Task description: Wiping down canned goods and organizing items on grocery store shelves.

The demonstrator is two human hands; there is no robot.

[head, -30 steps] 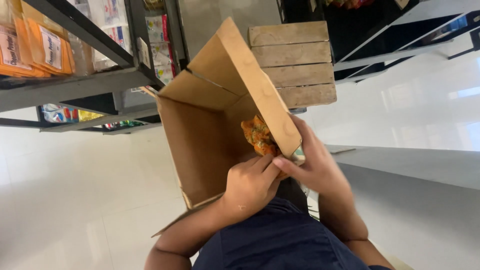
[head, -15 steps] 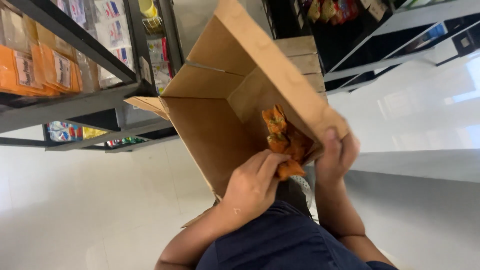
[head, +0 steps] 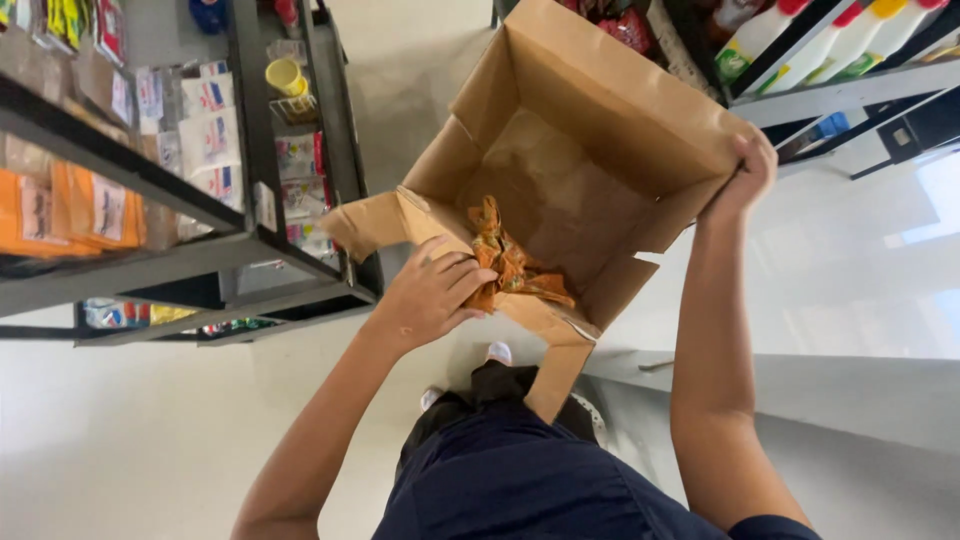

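Note:
A large open brown cardboard box (head: 590, 120) is held up in front of me, its opening facing me. My left hand (head: 432, 292) grips a bunch of orange snack packets (head: 508, 265) at the box's near edge, partly inside the box. My right hand (head: 748, 170) clasps the box's far right rim. The rest of the box's inside looks bare.
A dark metal shelf rack (head: 240, 150) with orange packets, small sachets and a yellow cup stands at the left. Another rack with white bottles (head: 800, 30) is at the upper right. Pale glossy floor (head: 120, 440) lies below; my dark trousers and shoes show beneath the box.
The box has tipped so its opening faces me. My right hand went from the near edge to the far right rim. My left hand keeps hold of the orange packets.

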